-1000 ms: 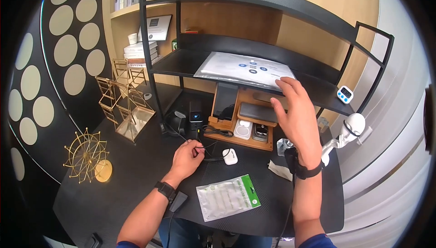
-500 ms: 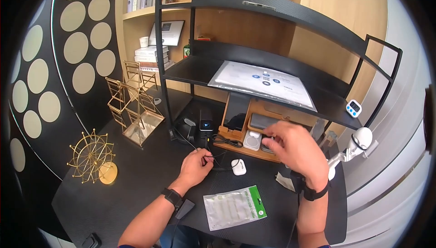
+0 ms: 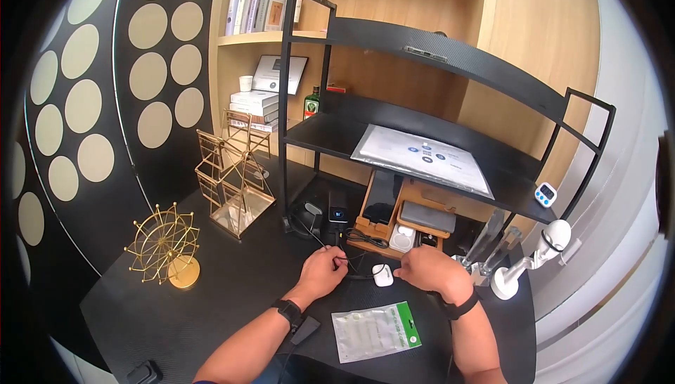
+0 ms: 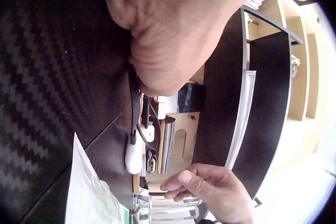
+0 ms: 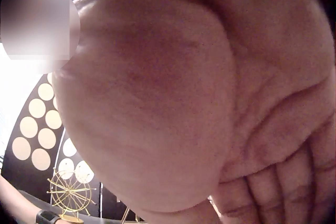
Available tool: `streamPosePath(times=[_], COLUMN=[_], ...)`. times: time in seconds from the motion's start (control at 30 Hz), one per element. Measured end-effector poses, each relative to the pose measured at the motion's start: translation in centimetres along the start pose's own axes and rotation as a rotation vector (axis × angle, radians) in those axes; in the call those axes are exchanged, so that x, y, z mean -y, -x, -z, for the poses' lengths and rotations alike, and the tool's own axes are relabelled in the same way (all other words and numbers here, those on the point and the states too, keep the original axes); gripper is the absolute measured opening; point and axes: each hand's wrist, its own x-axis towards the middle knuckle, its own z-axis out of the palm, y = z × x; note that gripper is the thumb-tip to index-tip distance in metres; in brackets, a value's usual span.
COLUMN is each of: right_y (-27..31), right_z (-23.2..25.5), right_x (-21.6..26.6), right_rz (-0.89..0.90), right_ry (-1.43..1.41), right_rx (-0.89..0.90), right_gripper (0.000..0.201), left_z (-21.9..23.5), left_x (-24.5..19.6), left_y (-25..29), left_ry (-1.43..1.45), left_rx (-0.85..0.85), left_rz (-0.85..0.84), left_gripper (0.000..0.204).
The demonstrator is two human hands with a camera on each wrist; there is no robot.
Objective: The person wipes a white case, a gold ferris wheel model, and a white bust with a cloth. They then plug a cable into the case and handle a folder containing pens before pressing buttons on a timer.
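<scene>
My left hand (image 3: 320, 271) rests low over the desk and pinches a black strap (image 4: 134, 109) between thumb and fingers. That strap runs to a white earbud case (image 3: 383, 276), which lies on the desk between my hands. Just right of the case is my right hand (image 3: 430, 269), its fingers bent loosely toward it. In the left wrist view the right hand's fingers hold nothing. Its palm fills most of the right wrist view. Nearer me lies a clear packet (image 3: 369, 335) with a green header.
Behind the hands stands a wooden organizer (image 3: 368, 239) with a coiled cable and a dark case. A black shelf (image 3: 327, 127) spans above it, bearing papers. Crystal blocks (image 3: 485, 240) and a white lamp-like stand (image 3: 505, 283) are at right, a gold wheel ornament (image 3: 165, 243) at left.
My right hand has come down from the front of the shelf, past the organizer, to the desk beside the earbud case. The left hand stays at the strap. The head view has shifted.
</scene>
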Motion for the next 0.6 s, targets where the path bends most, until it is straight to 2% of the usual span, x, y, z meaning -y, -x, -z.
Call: streamPosePath(times=[0.13, 0.23, 0.27, 0.33, 0.4, 0.47, 0.57, 0.6], right_y=[0.4, 1.6, 1.8, 1.9, 2.2, 2.6, 3.0, 3.0], right_z=[-1.6, -2.4, -3.3, -5.4, -7.0, -8.0, -8.9, -8.7], right_x=[-1.5, -2.6, -3.3, -4.9, -5.9, -6.1, -6.1, -6.2], right_rz=[0.026, 0.034, 0.027, -0.032, -0.022, 0.054, 0.066, 0.022], right_ry=[0.011, -0.174, -0.175, -0.414, -0.447, -0.498, -0.505, -0.494], right_rx=[0.018, 0.176, 0.175, 0.28, 0.247, 0.054, -0.028, 0.02], right_gripper=[0.034, 0.038, 0.038, 0.038, 0.038, 0.036, 0.034, 0.034], left_z=[-0.5, -0.6, -0.6, -0.7, -0.7, -0.3, -0.3, -0.4], left_x=[0.5, 0.7, 0.7, 0.7, 0.7, 0.1, 0.3, 0.3], left_y=[-0.1, -0.1, -0.1, -0.1, -0.2, -0.1, -0.1, 0.1], left_ry=[-0.019, -0.023, -0.019, -0.032, -0.021, -0.031, -0.039, -0.042], left_rx=[-0.008, -0.02, -0.015, -0.032, -0.029, 0.007, 0.0, 0.014], left_rz=[-0.011, -0.038, -0.042, -0.044, -0.045, 0.017, -0.007, -0.003], left_gripper=[0.016, 0.015, 0.015, 0.015, 0.015, 0.014, 0.015, 0.015])
